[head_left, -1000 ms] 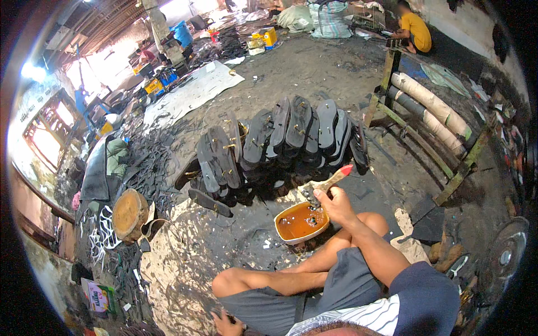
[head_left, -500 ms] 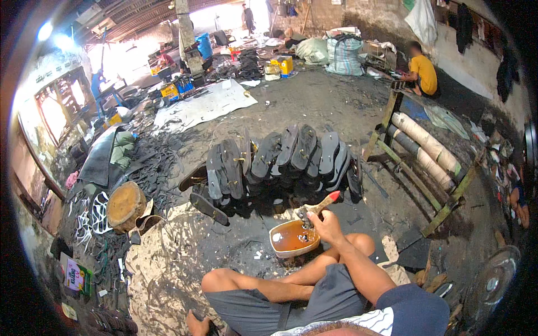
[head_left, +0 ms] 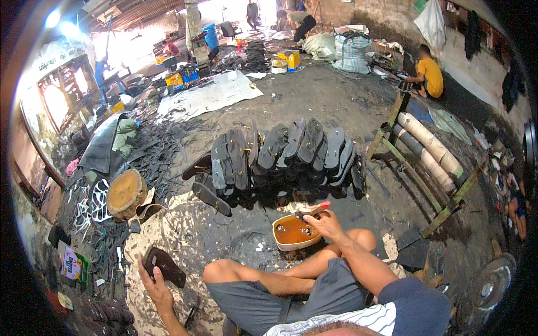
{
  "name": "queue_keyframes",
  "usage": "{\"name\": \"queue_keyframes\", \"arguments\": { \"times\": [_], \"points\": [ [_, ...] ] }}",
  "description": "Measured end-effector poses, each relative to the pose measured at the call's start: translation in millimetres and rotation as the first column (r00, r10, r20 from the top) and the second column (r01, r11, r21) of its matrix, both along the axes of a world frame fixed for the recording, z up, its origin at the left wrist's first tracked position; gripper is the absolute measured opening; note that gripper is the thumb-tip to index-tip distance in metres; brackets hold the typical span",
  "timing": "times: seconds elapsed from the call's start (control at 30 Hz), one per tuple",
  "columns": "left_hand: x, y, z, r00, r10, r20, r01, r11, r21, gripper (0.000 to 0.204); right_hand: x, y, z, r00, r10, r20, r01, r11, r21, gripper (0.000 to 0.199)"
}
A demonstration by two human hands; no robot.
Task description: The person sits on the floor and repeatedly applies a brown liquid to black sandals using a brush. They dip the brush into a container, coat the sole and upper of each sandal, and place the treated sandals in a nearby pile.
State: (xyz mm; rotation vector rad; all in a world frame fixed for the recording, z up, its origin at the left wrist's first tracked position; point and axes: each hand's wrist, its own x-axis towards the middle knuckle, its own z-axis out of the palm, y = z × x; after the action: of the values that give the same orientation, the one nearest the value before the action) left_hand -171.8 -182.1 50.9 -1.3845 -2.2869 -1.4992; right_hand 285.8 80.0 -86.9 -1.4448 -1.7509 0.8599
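My left hand [head_left: 156, 288] is out to the left of my knee, its fingers and thumb closed on a dark brown shoe sole [head_left: 166, 267], held up above the blotched floor sheet. In my right hand [head_left: 329, 225] is a paintbrush [head_left: 320, 207] with a red-tipped handle, held over the right rim of a pale tub [head_left: 287, 246]. Amber-brown liquid [head_left: 296, 229] lies in the tub; the bristles are partly hidden and hard to make out. Beyond the tub, dark sandal soles [head_left: 274, 147] stand in a curved row of stacks, and one sole [head_left: 212, 199] lies tilted at its left end.
A round wooden block [head_left: 127, 194] stands at the left near black scraps [head_left: 154, 147]. On the right, a wooden frame [head_left: 417, 185] lies beside long rolls [head_left: 428, 144]. A white sheet [head_left: 210, 96] is spread farther back. A person in yellow [head_left: 430, 75] squats at the far right.
My left hand has come up from beside my hip with a sole in it. The brush has gone from upright to nearly level and lower over the tub. The view has shifted slightly.
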Motion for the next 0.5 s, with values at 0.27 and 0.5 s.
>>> {"name": "queue_keyframes", "arguments": {
  "times": [0.27, 0.5],
  "points": [
    [41, 45, 29, 0.946, -0.226, 0.232, 0.179, 0.962, 0.207, 0.050, -2, 19, -28, 0.661, 0.273, 0.699, -0.332, 0.942, -0.054, 0.041],
    [54, 35, -23, 0.899, -0.309, 0.312, 0.338, 0.940, -0.041, 0.040, -3, 36, 40, 0.934, 0.228, -0.275, -0.215, 0.974, 0.076, 0.032]
  ]
}}
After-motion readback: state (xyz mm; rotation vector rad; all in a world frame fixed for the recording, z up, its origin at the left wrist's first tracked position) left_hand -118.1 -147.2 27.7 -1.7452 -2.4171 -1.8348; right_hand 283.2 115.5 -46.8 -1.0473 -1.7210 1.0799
